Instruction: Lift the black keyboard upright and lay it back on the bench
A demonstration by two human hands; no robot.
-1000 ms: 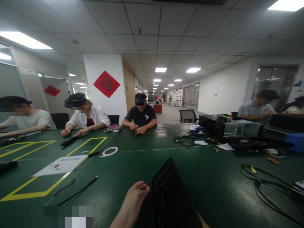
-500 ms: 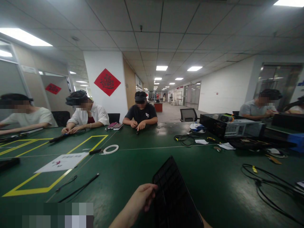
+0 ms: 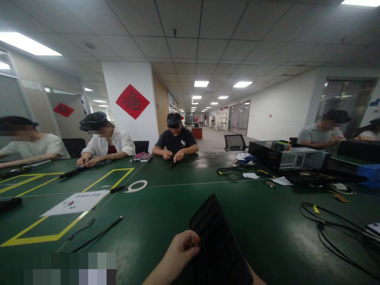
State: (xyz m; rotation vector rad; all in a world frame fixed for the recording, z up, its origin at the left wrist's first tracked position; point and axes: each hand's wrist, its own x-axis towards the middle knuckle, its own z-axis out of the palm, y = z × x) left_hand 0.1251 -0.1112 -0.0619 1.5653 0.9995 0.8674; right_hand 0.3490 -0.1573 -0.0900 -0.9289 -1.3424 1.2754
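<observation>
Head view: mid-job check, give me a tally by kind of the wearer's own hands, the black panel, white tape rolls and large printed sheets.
Own hands: 2 (left hand; right hand, mostly hidden)
Black panel: 1
White tape roll: 1
Large printed sheet: 1
Total: 5

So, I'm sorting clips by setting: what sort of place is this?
Probably an office workspace: people sit at a large green table, what looks like an opened computer case lies on it, and ceiling light panels run overhead.
</observation>
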